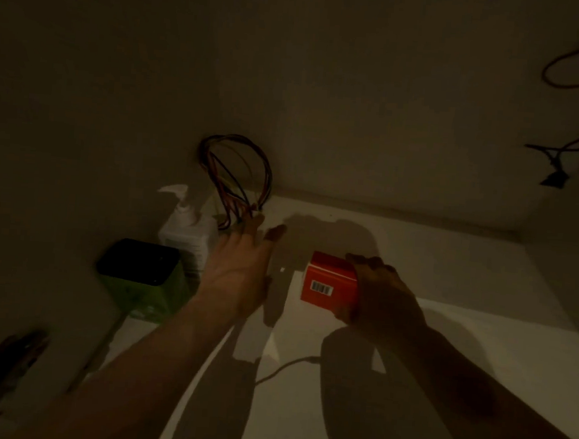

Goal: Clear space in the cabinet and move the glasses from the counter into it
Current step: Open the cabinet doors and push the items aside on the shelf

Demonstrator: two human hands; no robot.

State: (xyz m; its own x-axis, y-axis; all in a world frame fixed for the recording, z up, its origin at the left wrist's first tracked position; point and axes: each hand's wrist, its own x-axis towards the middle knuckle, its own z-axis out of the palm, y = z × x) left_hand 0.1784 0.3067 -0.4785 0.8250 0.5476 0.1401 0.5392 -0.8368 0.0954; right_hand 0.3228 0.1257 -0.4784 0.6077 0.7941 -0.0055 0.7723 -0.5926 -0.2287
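Dim inside the cabinet — the right hand (379, 294) grips an orange box (328, 283) on the white shelf (449, 264), fingers curled over its top. The left hand (240, 270) reaches in with fingers spread, grasping nothing, its fingertips near a loop of wires (239, 178) — the box just beside it.

On the shelf (448, 282), a box (328, 283) sits right of a jar (143, 277); a bottle (187, 232) and wires (239, 178) stand behind the jar.
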